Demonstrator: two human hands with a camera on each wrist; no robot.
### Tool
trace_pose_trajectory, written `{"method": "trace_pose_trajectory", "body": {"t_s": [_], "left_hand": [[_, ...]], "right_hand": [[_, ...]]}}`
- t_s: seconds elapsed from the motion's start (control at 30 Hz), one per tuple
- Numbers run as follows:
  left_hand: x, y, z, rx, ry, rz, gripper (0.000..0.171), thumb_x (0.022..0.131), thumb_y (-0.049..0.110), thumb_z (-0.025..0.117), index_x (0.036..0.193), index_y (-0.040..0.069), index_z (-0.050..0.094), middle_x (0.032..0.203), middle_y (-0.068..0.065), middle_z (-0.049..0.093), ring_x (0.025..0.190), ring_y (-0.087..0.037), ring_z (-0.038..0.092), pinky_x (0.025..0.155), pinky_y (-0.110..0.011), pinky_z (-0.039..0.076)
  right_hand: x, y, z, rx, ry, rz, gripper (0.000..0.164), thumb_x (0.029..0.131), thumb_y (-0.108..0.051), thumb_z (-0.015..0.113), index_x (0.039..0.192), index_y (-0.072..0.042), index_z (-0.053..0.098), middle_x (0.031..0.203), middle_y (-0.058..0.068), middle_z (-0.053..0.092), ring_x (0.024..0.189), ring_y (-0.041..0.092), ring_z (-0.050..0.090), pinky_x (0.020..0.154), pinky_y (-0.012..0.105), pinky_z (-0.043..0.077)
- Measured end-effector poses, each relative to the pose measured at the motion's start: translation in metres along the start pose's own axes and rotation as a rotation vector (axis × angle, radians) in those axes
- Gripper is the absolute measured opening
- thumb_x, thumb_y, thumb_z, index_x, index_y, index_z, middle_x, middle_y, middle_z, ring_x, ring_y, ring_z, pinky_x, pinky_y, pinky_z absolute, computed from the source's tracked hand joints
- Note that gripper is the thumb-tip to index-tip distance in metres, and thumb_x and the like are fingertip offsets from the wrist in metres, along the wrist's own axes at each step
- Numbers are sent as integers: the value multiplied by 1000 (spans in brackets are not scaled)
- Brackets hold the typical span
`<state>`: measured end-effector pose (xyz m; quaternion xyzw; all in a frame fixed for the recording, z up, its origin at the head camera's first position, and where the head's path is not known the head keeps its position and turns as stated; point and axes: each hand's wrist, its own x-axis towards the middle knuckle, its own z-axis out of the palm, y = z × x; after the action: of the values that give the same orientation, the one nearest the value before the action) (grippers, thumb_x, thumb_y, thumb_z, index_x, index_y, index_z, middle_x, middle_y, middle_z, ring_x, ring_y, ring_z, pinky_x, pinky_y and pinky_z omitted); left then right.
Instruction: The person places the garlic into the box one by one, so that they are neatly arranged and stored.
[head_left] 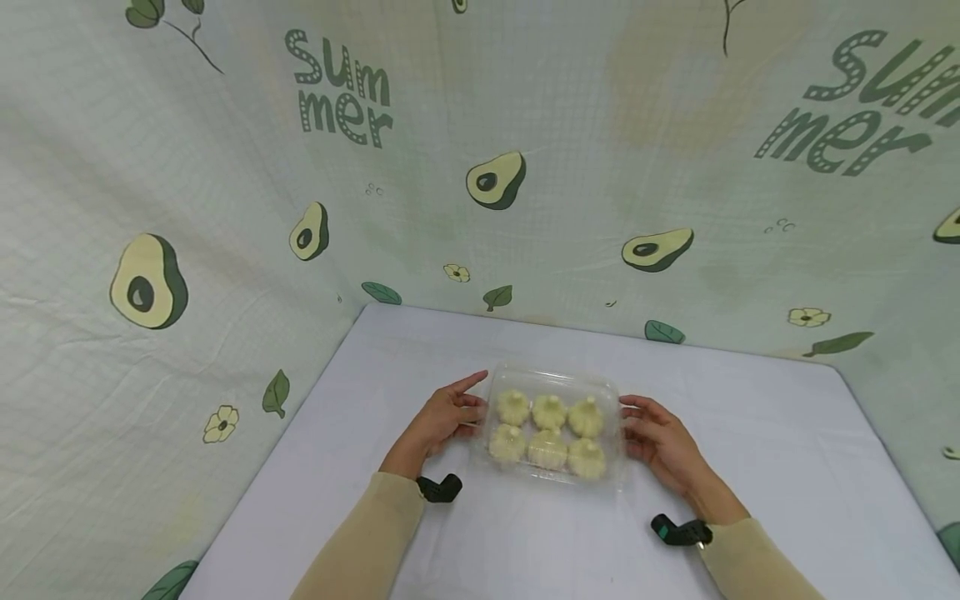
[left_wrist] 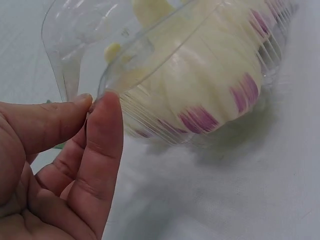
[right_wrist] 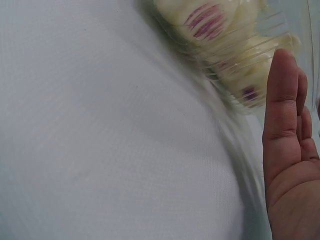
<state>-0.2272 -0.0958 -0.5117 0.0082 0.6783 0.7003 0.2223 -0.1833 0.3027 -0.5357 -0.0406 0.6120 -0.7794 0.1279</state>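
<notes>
A clear plastic box stands on the white table, holding several garlic bulbs in two rows. The bulbs are cream-coloured; close up, purple streaks show on the garlic through the ribbed plastic wall. At the box's left side is my left hand, its thumb and a fingertip pinching the thin plastic edge in the left wrist view. My right hand lies along the opposite side. Its fingers are straight against the box wall in the right wrist view, and its thumb is mostly out of that frame.
A white cloth covers the table. Pale fabric walls printed with avocados, leaves and lettering rise at the back and both sides. A black wrist camera sits on the left wrist, and another camera on the right.
</notes>
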Motion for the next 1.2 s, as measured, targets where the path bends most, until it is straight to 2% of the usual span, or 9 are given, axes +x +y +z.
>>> {"method": "trace_pose_trajectory", "body": {"t_s": [0.17, 0.33, 0.47, 0.7, 0.83, 1.03, 1.2], "left_hand": [[0, 0, -2, -15, -14, -1, 54, 101, -3, 65, 152, 15, 60, 109, -7, 66, 86, -16, 67, 75, -31, 63], [-1, -1, -3, 4, -12, -27, 47, 105, 7, 60, 150, 18, 62, 113, -9, 68, 87, -16, 68, 78, -31, 63], [-2, 0, -3, 7, -24, -21, 51, 101, 7, 66, 151, 17, 61, 110, -7, 68, 88, -15, 67, 79, -33, 63], [-6, 2, -1, -5, -35, 5, 62, 93, -4, 71, 152, 12, 59, 105, -4, 66, 88, -14, 66, 74, -30, 63], [-6, 2, 0, 6, -12, 23, 61, 93, -5, 71, 151, 11, 60, 107, -6, 63, 88, -15, 65, 72, -30, 62], [-3, 1, 0, 5, 41, 51, 60, 92, -5, 70, 150, 10, 61, 108, -8, 62, 88, -16, 62, 71, -29, 61], [-2, 1, 0, -1, 56, 58, 61, 92, -5, 70, 150, 10, 61, 109, -9, 61, 88, -16, 62, 71, -29, 61]], "right_hand": [[-2, -5, 1, 0, 17, 25, 28, 111, -15, 54, 137, -15, 65, 115, -6, 66, 95, 11, 69, 76, 29, 63], [-4, -7, 4, -18, 19, 25, 30, 110, -13, 56, 139, -12, 63, 115, -6, 68, 95, 11, 69, 76, 30, 63], [-5, -8, 7, -56, 33, 33, 35, 108, -10, 60, 142, -12, 59, 114, -5, 66, 94, 8, 68, 75, 29, 63], [-9, -15, 16, -205, 115, 103, 65, 103, -9, 67, 159, -5, 34, 111, -6, 65, 91, 7, 66, 71, 30, 61], [-13, -17, 21, -272, 135, 148, 67, 105, -12, 65, 161, -1, 30, 106, -5, 68, 86, 11, 67, 70, 32, 62], [-21, -18, 27, -315, 99, 207, 59, 106, -17, 64, 155, 4, 38, 98, 2, 68, 83, 16, 66, 70, 36, 64], [-28, -18, 27, -305, 33, 241, 48, 108, -24, 61, 136, 14, 53, 94, 3, 67, 81, 15, 66, 70, 37, 65]]}}
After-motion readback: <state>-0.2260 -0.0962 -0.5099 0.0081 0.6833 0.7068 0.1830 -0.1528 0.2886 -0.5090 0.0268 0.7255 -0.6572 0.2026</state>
